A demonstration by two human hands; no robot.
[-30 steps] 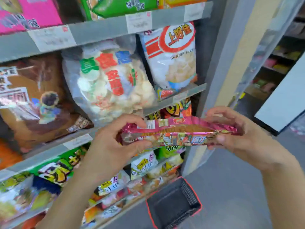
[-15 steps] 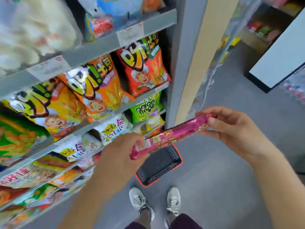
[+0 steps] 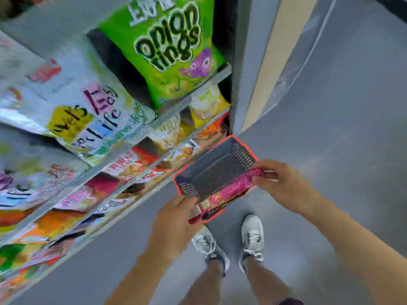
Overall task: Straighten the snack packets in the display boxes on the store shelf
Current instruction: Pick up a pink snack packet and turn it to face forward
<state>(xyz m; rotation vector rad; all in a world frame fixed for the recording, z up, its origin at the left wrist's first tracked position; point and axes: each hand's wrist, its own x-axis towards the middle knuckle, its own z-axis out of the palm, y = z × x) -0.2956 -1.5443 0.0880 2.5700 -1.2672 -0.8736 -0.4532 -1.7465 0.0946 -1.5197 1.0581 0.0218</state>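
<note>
A long pink snack packet [image 3: 229,191] is held level between both hands, low over the floor. My left hand [image 3: 176,223] grips its near-left end and my right hand [image 3: 284,186] pinches its far-right end. The packet hangs just above the near rim of a black shopping basket with a red rim [image 3: 217,167] standing on the floor. The store shelf [image 3: 136,146] rises at the left, its tiers packed with snack bags, among them a green onion rings bag [image 3: 174,51].
A grey and beige upright post [image 3: 253,62] ends the shelf at the right. Grey floor [image 3: 330,128] spreads to the right. My two feet in pale sneakers [image 3: 231,245] stand just behind the basket.
My view has tipped further down toward the floor. Both hands have lowered the pink packet from beside the shelf to just over the basket.
</note>
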